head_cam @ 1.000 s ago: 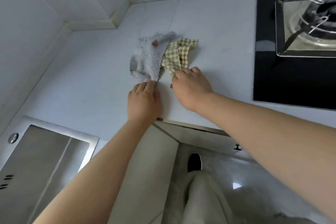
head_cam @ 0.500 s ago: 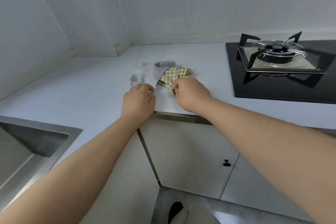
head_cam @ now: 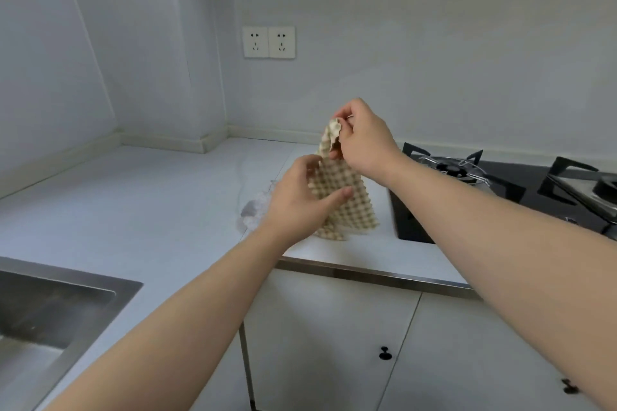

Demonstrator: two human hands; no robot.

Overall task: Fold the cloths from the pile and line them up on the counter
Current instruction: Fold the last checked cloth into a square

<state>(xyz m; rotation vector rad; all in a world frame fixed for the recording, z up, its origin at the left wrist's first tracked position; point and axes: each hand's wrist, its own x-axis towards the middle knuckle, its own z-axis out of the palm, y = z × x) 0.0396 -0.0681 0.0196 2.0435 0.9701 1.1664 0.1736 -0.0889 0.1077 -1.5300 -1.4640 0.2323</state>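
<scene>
Head view: checked cloth (head_cam: 351, 214) hangs lengthwise, pointing down.

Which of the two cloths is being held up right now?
The beige checked cloth: the right hand pinches its top corner and the left hand holds it lower down. The pale grey cloth lies crumpled on the counter.

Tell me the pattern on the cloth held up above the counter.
The cloth has a yellow-beige and white check, seen best in the head view.
</scene>
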